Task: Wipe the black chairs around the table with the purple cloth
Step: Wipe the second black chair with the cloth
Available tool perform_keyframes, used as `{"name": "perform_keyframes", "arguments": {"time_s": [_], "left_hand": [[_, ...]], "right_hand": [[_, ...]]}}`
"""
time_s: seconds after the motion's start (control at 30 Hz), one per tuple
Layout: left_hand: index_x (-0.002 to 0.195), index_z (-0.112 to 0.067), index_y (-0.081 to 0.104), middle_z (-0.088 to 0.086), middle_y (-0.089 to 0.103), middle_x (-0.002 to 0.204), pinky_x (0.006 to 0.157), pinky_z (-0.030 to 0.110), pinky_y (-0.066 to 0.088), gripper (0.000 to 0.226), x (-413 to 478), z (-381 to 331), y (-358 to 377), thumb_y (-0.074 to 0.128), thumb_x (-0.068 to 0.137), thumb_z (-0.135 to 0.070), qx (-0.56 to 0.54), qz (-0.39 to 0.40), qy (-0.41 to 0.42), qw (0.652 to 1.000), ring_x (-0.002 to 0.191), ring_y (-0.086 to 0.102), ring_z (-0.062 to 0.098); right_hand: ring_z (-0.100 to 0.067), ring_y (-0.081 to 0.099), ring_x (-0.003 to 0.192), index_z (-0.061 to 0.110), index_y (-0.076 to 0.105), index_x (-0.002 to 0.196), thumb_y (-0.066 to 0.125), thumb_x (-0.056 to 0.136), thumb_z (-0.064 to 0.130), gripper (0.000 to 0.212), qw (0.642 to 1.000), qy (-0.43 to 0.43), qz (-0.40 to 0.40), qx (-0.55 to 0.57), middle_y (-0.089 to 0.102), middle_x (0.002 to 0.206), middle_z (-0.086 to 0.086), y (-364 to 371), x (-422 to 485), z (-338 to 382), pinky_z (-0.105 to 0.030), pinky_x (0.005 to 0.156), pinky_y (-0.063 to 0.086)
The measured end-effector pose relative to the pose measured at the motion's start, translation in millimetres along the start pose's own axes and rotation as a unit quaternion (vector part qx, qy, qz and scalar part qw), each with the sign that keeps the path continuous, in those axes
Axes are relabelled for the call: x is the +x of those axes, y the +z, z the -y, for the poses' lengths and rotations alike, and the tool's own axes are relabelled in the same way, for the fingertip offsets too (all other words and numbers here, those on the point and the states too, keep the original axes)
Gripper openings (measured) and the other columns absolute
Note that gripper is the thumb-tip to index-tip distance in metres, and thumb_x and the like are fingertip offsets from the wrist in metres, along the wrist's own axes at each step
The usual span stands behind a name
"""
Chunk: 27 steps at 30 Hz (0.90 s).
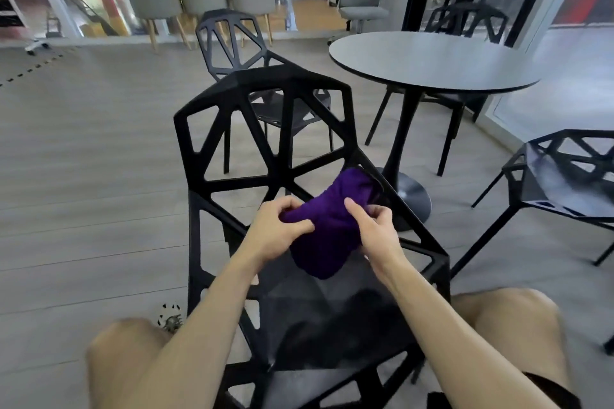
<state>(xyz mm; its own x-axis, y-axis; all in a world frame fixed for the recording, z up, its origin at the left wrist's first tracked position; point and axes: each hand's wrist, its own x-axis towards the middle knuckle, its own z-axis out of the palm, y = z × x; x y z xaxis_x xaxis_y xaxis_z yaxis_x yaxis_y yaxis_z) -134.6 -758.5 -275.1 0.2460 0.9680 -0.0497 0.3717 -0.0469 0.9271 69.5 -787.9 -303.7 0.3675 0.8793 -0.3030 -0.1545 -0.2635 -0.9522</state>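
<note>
Bare floor (83, 159) lies open left of the nearest black chair (265, 129), the round table (432, 63) near on its right, while left hand (275, 229) and right hand (375, 229) both pinch the bunched purple cloth (329, 229) above its seat.

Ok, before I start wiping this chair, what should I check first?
1. Grip on the purple cloth: ok, the left hand and right hand both hold it.
2. Cloth spread for wiping: not ok, it is bunched up.
3. Cloth touching the nearest black chair: cannot tell, it hangs in front of the backrest and seat.
4. Chair within reach: ok, it stands directly in front of the person.
5. Wiping done on the other black chairs by the round table: cannot tell.
</note>
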Motion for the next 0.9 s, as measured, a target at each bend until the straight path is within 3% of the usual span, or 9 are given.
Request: {"name": "perform_keyframes", "arguments": {"time_s": [0.1,0.17,0.27,0.33,0.4,0.47,0.57,0.7,0.9], "left_hand": [[0.086,-0.025,0.07,-0.005,0.073,0.08,0.064,0.026,0.051,0.019,-8,-15,-10,0.082,0.079,-0.013,0.137,0.03,0.057,0.988,0.069,0.068,0.01],[0.082,-0.032,0.066,-0.013,0.068,0.079,0.067,0.026,0.048,0.023,-10,-18,-14,0.082,0.076,-0.016,0.223,0.064,0.082,0.969,0.071,0.064,0.007],[0.082,-0.038,0.061,-0.012,0.068,0.087,0.074,0.034,0.052,0.03,-11,-17,-18,0.084,0.073,-0.022,0.323,0.114,0.09,0.935,0.081,0.065,0.013],[0.087,-0.038,0.061,-0.007,0.067,0.095,0.077,0.036,0.054,0.033,-6,-18,-17,0.086,0.075,-0.022,0.366,0.16,0.077,0.914,0.087,0.064,0.016],[0.087,-0.037,0.059,-0.008,0.063,0.093,0.073,0.035,0.051,0.034,6,-15,-12,0.086,0.077,-0.019,0.375,0.21,0.07,0.9,0.084,0.061,0.015],[0.083,-0.039,0.057,-0.01,0.061,0.092,0.071,0.033,0.049,0.037,29,-8,-9,0.086,0.076,-0.018,0.369,0.244,0.067,0.894,0.081,0.059,0.013],[0.087,-0.037,0.06,-0.013,0.062,0.094,0.075,0.036,0.055,0.033,73,8,-6,0.085,0.076,-0.018,0.37,0.256,0.062,0.891,0.085,0.061,0.011],[0.1,-0.04,0.06,-0.016,0.064,0.096,0.082,0.042,0.057,0.032,118,17,-6,0.078,0.079,-0.025,0.413,0.248,0.067,0.874,0.091,0.063,0.012],[0.128,-0.028,0.061,-0.001,0.061,0.123,0.082,0.039,0.047,0.038,145,-29,-53,0.065,0.091,-0.021,0.62,0.263,0.094,0.733,0.112,0.063,0.027]], "right_hand": [[-0.022,0.069,0.117,0.022,0.05,0.139,0.077,0.061,0.091,0.108,0.961,0.012,0.014,-0.275,0.069,0.128,-0.001,-29,-18,-3,-0.044,0.099,0.058],[-0.023,0.065,0.12,0.022,0.049,0.144,0.083,0.072,0.076,0.096,0.888,-0.089,0.025,-0.451,0.057,0.135,0.001,-40,-27,0,-0.036,0.095,0.05],[-0.02,0.051,0.14,0.027,0.039,0.158,0.091,0.073,0.06,0.105,0.82,-0.26,0.123,-0.494,0.042,0.158,0.003,-35,-31,13,-0.037,0.114,0.045],[-0.017,0.031,0.156,0.032,0.034,0.162,0.09,0.069,0.064,0.114,0.775,-0.29,0.216,-0.518,0.036,0.166,0.006,-19,-25,14,-0.041,0.127,0.032],[-0.021,0.036,0.154,0.036,0.044,0.151,0.088,0.066,0.07,0.101,0.767,-0.251,0.273,-0.524,0.047,0.16,0.005,-1,-11,8,-0.046,0.127,0.033],[-0.021,0.062,0.119,0.033,0.056,0.128,0.088,0.075,0.061,0.068,0.779,-0.206,0.292,-0.515,0.067,0.126,0.006,9,6,2,-0.041,0.103,0.051],[-0.012,0.057,0.087,0.027,0.058,0.119,0.075,0.094,0.044,0.034,0.776,-0.173,0.295,-0.53,0.061,0.091,0.013,15,37,0,-0.036,0.081,0.045],[-0.034,0.064,0.098,0.017,0.048,0.122,0.06,0.1,0.031,0.029,0.721,-0.148,0.266,-0.623,0.066,0.105,-0.009,19,73,14,-0.042,0.077,0.049],[-0.038,0.07,0.093,0.01,0.044,0.124,0.056,0.1,0.018,0.027,0.678,-0.079,0.228,-0.694,0.07,0.105,-0.014,-2,77,80,-0.041,0.066,0.044]]}}
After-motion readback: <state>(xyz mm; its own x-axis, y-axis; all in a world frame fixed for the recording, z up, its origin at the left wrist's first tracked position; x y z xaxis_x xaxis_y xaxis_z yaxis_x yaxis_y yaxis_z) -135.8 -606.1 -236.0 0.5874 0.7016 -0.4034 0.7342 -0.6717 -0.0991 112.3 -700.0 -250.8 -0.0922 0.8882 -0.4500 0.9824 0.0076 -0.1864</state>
